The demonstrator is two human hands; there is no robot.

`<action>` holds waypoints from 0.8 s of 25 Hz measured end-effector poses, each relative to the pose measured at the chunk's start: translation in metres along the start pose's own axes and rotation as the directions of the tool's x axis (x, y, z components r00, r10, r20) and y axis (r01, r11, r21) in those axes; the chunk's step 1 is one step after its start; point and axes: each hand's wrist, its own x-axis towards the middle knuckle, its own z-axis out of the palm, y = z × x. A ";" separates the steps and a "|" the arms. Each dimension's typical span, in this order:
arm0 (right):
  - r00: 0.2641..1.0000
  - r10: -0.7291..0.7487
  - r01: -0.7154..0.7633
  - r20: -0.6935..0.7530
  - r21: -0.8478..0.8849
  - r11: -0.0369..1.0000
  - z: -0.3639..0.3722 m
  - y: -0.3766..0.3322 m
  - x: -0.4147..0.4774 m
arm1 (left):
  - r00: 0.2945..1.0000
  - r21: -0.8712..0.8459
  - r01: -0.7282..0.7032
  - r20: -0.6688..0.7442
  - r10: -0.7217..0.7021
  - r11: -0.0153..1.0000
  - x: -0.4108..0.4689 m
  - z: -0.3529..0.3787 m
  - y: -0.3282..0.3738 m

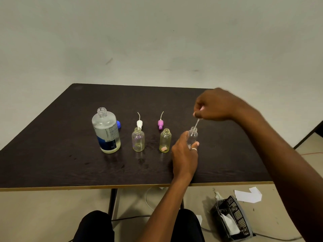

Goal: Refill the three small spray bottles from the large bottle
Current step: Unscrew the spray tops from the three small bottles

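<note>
The left hand [185, 154] wraps its fingers round the small clear plastic spray bottle [192, 136] at the right of the dark desk [52, 154], and the right hand [216, 106], pinching the thin white tube [197, 123] at its neck, should, I think, keep it straight and slow, so nothing tips or drips.

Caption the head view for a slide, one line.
Left hand grips a small clear plastic bottle while right hand holds a thin dip tube at its mouth; large clear bottle stands uncapped.
</note>
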 end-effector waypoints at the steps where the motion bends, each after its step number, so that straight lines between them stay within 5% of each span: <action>1: 1.000 0.009 -0.009 -0.011 0.013 1.000 -0.014 0.000 -0.002 | 1.000 0.005 -0.003 0.000 0.003 1.000 0.001 0.001 -0.001; 9: 0.977 0.157 -0.128 -0.146 0.187 0.974 -0.040 -0.002 0.020 | 1.000 -0.016 0.030 0.003 -0.030 0.999 0.001 0.002 -0.002; 13: 0.985 0.171 -0.173 0.026 0.208 0.963 0.019 0.000 0.057 | 1.000 0.023 0.028 -0.009 -0.028 0.999 0.002 0.003 -0.003; 16: 0.960 0.222 -0.272 0.172 0.382 0.883 0.065 0.005 0.081 | 0.999 0.051 0.035 -0.013 -0.034 0.998 0.002 0.004 -0.006; 20: 0.934 0.277 -0.349 0.228 0.401 0.847 0.102 0.011 0.105 | 0.998 0.034 0.067 0.006 -0.067 0.997 0.004 0.006 -0.007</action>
